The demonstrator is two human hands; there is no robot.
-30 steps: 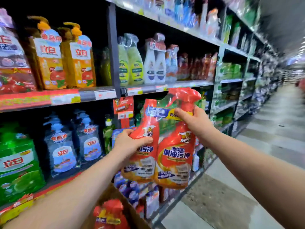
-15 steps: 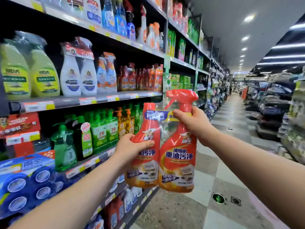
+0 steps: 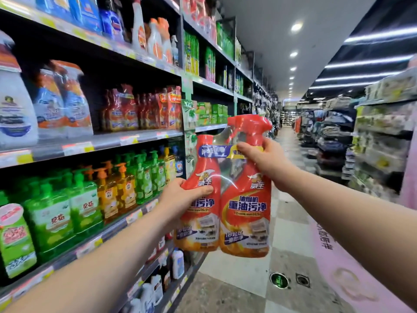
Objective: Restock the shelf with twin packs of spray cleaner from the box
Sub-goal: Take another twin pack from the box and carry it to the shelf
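I hold a twin pack of red spray cleaner (image 3: 244, 213), two bottles wrapped in clear film, upright in front of the shelving. My left hand (image 3: 178, 199) grips the left bottle at its waist. My right hand (image 3: 264, 161) grips the neck of the right bottle, just below the red trigger head. On the shelf (image 3: 135, 137) up and to the left stand several matching red twin packs (image 3: 144, 109). The pack in my hands is lower than that shelf and out over the aisle. The box is out of view.
White and orange spray bottles (image 3: 61, 100) stand left of the red packs. Green and orange pump bottles (image 3: 108, 190) fill the shelf below. Further shelves run down the aisle at left, and goods racks (image 3: 381, 132) line the right. The tiled floor has a green floor marker (image 3: 279, 280).
My view has swung right along the aisle and upward. The red twin packs on the shelf have come into view, and the box has dropped out of sight. Both hands keep their grip.
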